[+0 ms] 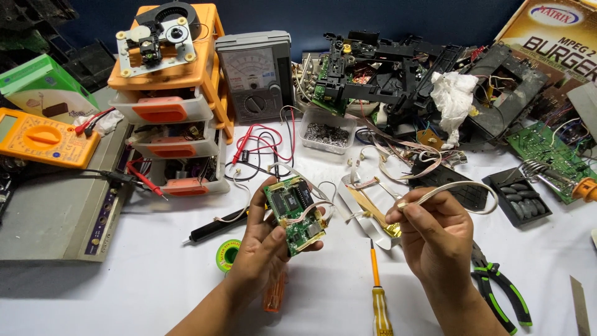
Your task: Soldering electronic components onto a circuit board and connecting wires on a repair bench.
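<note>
On your bench (pixel 124 292): drawer unit (pixel 171 106) far left, analog meter (pixel 256 74) to its right, screwdriver (pixel 378 292) between your hands, pliers (pixel 500 292) at right.

Glossy green circuit board (pixel 294 214), matt white tablecloth (pixel 155 280), orange plastic drawers (pixel 168 81).

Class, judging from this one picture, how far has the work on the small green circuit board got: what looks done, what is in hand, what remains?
Done: the small green circuit board is out of any casing; stripped black frames lie behind. In hand: the left hand holds the board, and the right hand pinches a pale flat cable that is not plugged into it. Left: the yellow screwdriver and green-handled pliers lie unused on the white table.
</note>
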